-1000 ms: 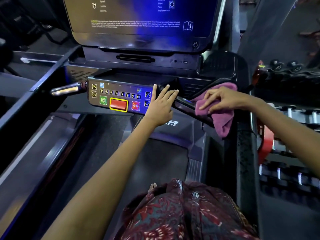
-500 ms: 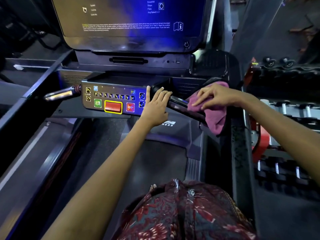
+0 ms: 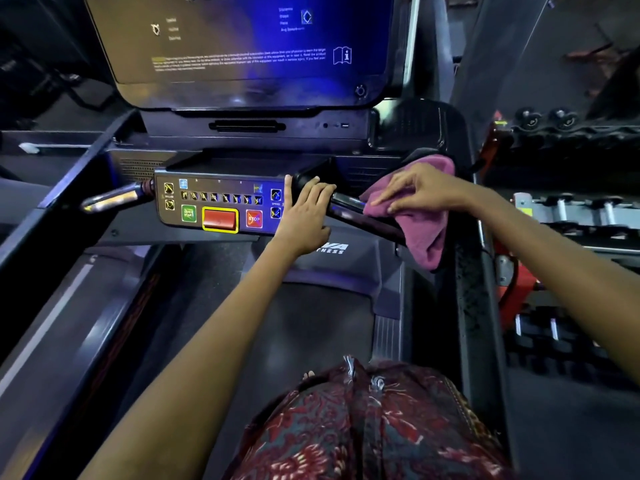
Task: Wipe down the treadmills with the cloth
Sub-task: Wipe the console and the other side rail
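Right then — the right hand (image 3: 420, 192) pressed the cloth (image 3: 420, 233) flat-fingered onto the bar (image 3: 349, 209), right of centre; the bar ran up-left toward the left hand (image 3: 306, 216), open, resting at its root.

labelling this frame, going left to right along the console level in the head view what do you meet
silver handle → green quick start button → red button → stop button → left hand → pink cloth under the right hand

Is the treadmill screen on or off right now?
On: the screen glows blue and shows text and icons.
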